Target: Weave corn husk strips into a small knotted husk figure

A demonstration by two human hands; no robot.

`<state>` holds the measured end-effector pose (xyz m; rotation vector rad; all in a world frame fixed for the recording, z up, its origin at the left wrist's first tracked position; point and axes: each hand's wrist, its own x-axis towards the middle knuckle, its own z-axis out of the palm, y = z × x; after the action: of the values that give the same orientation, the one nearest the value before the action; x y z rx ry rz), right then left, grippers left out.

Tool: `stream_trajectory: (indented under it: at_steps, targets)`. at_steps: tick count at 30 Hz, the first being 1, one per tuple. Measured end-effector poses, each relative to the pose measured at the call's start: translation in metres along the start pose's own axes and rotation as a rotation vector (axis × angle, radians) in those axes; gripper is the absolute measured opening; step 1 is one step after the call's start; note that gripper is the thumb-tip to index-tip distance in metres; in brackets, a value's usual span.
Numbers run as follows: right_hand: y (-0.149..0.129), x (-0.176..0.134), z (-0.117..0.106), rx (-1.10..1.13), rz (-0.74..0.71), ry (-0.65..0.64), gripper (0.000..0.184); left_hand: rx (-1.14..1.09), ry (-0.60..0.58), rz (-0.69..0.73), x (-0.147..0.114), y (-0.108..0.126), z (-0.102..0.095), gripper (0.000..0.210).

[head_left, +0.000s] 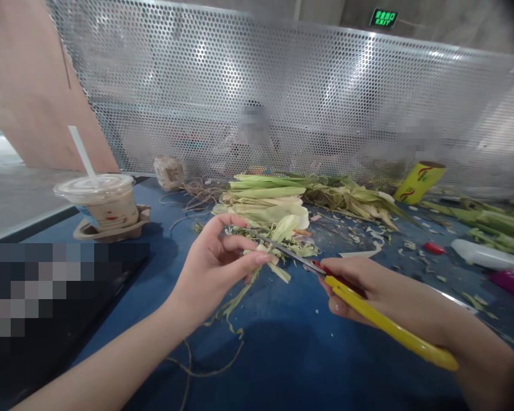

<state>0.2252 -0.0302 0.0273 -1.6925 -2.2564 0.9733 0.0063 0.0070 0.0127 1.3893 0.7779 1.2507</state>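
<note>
Between the fingertips and thumb of my left hand (214, 260) is a pale green corn husk piece (285, 228), bunched and tied-looking at its middle. Its short cut end (281, 273) sticks out below my thumb. My right hand (360, 285) grips yellow-handled scissors (389, 326). Their metal blades (295, 256) reach left across the husk piece, close to my left fingers; whether they are parted is not clear. Thin green strands (231, 314) hang beneath my left hand. Right behind it lie flat stacked corn husks (265, 200) and small green scraps.
At the left, a lidded drink cup (105, 202) with a straw sits in a cardboard holder (131, 225) behind a dark flat object (107, 302). Twine (205, 374), a yellow tube (420, 182), a red cap (434, 248) and a white bottle-like object (490, 254) lie around. A perforated screen (188, 74) stands behind.
</note>
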Motion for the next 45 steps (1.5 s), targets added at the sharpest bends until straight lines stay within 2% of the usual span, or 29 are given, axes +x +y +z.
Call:
stream_trajectory:
  at_steps: [11,16,23,28,31,35,37,38,40,42,43,45]
  targets:
    - [0.001,0.003,0.000,-0.084,-0.007,0.044,0.040,0.014,0.006,0.009,0.002,-0.002,-0.002,0.037]
    - [0.001,0.003,0.002,-0.092,-0.034,0.130,0.038,0.009,-0.003,0.016,0.002,-0.003,-0.003,0.038]
    - [0.000,0.003,0.004,-0.202,-0.029,0.178,0.035,-0.006,-0.012,0.017,0.001,-0.004,-0.004,0.038]
    - [-0.005,0.006,0.004,-0.189,0.015,0.256,0.040,0.001,0.003,0.017,0.012,-0.001,0.000,0.035]
    - [0.000,0.010,-0.003,0.000,0.072,0.356,0.036,0.027,0.029,-0.041,0.022,0.001,0.009,0.041]
    - [0.024,0.014,-0.025,0.502,0.266,0.630,0.038,0.131,0.010,-0.113,0.024,-0.005,0.017,0.047]
    - [0.040,0.013,-0.039,0.753,0.245,0.664,0.038,0.222,-0.034,-0.124,0.021,-0.011,0.016,0.044]
    - [0.047,0.011,-0.046,0.792,0.240,0.664,0.038,0.281,-0.052,-0.119,0.021,-0.014,0.015,0.043]
    - [0.059,0.008,-0.057,0.868,0.275,0.651,0.040,0.470,-0.073,-0.041,0.026,-0.017,0.014,0.046]
    - [0.067,0.006,-0.063,0.930,0.370,0.650,0.045,0.779,-0.066,0.130,0.039,-0.016,0.022,0.053]
    - [0.069,0.006,-0.065,0.946,0.391,0.655,0.047,1.007,-0.049,0.254,0.049,-0.015,0.031,0.058]
    - [0.072,0.007,-0.065,0.958,0.399,0.661,0.050,1.123,-0.056,0.324,0.071,-0.011,0.056,0.069]
